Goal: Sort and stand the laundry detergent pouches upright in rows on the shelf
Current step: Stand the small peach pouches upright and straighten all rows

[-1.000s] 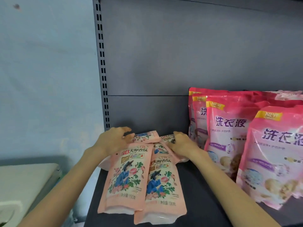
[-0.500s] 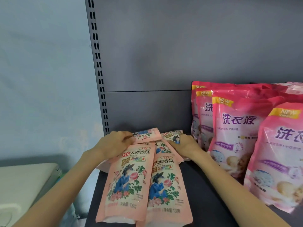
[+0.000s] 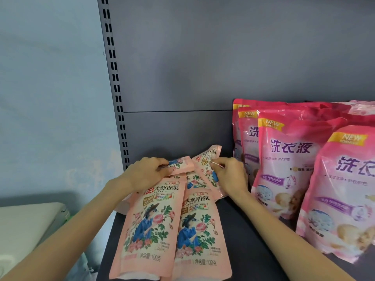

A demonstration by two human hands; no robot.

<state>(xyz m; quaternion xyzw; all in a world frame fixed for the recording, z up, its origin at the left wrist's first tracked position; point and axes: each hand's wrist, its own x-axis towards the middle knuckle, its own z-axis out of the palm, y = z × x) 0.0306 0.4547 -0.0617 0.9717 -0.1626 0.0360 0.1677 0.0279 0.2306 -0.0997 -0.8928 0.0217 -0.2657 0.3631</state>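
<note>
Where the slotted upright meets the dark shelf, the left hand curls its fingers round the edge of a small peach pouch lying at the back of the pile. Nearer the camera, the left flat pouch and the right flat pouch lie side by side, their edges overlapping. Just beside them, the right hand pinches a tilted peach pouch, its top raised off the pile. Further right, bright pink pouches stand upright in rows on the shelf.
</note>
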